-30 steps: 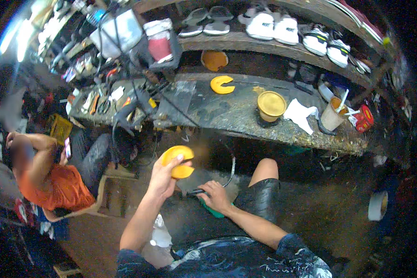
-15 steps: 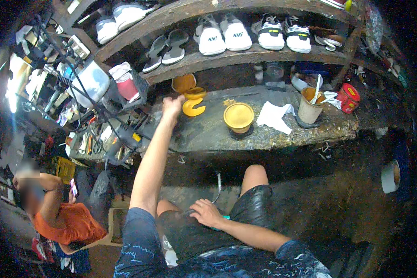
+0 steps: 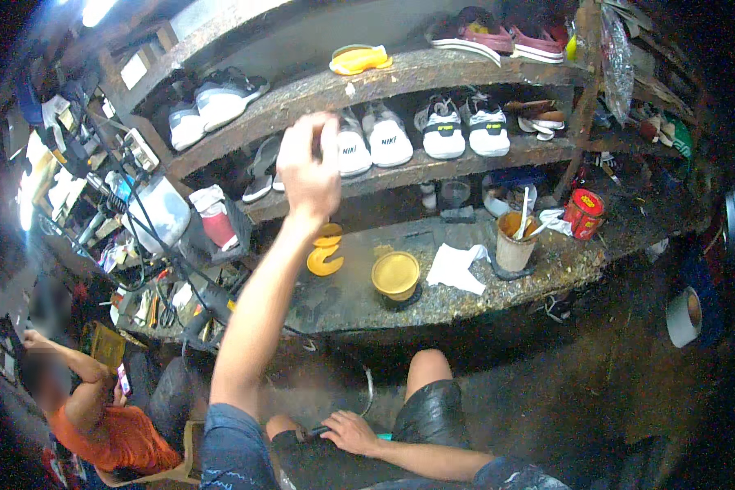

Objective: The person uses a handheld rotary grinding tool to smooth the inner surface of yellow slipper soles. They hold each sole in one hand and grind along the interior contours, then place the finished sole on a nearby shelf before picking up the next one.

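My left hand (image 3: 310, 167) is raised in front of the middle shelf, with a dark gap between thumb and fingers and nothing visible in it. It partly covers a pair of white sneakers (image 3: 386, 135) and grey sandals. On the upper shelf beyond lie yellow curved pieces (image 3: 359, 60). Below the hand, more yellow cut pieces (image 3: 327, 260) rest on the bench (image 3: 343, 306). My right hand (image 3: 351, 431) is on my lap, fingers bent over something with a dark end; a teal bit shows by the wrist. What it is, I cannot make out.
A round yellow-topped tub (image 3: 395, 275), white cloth (image 3: 459, 268), cup with brushes (image 3: 514, 245) and red can (image 3: 584, 214) stand along the bench. More shoes (image 3: 465, 129) line the shelves. At left sits a person in orange (image 3: 126, 437) near a cable-hung stand.
My left hand has risen from beside the yellow pieces on the bench to the shelf's height. The view has tilted up, bringing in the upper shelf. My right hand stays on my lap.
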Demonstrator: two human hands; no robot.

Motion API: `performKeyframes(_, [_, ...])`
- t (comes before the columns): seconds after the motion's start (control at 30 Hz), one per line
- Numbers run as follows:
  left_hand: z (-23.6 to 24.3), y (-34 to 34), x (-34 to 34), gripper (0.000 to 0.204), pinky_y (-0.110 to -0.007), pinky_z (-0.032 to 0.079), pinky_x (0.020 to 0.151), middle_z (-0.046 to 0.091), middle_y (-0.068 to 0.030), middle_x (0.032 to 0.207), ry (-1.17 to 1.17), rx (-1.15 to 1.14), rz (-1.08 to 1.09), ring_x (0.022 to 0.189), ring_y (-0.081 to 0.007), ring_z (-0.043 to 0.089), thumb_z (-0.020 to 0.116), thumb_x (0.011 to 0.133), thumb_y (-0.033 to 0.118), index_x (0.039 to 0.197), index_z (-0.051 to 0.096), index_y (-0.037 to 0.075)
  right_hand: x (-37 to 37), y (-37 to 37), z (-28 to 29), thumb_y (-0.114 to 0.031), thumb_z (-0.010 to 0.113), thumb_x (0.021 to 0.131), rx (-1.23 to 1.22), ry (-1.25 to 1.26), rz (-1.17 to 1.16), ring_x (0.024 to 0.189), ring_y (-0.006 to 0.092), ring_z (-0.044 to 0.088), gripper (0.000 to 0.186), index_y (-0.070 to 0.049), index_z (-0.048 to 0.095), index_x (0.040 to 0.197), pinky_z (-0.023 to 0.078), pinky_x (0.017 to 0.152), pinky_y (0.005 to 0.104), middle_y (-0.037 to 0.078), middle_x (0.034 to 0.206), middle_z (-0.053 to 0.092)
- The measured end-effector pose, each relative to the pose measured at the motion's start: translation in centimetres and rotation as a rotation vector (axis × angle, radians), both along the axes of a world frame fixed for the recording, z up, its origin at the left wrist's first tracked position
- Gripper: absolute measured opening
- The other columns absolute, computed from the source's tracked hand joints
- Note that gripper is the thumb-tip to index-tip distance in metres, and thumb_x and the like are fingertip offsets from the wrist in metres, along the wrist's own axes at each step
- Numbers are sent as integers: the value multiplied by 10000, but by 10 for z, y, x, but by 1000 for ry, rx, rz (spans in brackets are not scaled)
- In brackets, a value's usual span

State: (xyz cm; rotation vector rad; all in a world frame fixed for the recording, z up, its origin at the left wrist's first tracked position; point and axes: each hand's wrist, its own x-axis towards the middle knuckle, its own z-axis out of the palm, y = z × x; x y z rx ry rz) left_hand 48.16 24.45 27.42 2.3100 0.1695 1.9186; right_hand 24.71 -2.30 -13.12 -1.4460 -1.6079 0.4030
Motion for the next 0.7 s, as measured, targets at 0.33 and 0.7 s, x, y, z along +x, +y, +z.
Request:
performKeyframes(0.33, [123, 86, 127, 712, -462, 503, 1146, 693, -157, 1443, 789, -220, -17, 1339, -321, 653, 722, 953, 630, 1457, 666, 129, 8, -3, -8, -377, 682, 1033, -16, 61, 132, 1095, 356, 655, 364, -70, 709, 1227, 529, 953, 478, 125, 1095, 673])
performKeyframes(0.7, [143, 93, 147, 671, -505, 384, 1217, 613, -141, 1582, 822, -572, 455, 1487, -310, 540, 554, 1026, 628, 1484, 682, 154, 1, -4, -13, -402, 680, 1032, -56, 79, 179, 1138, 369, 653, 393, -75, 711, 1248, 519, 976, 486, 144, 1159, 689])
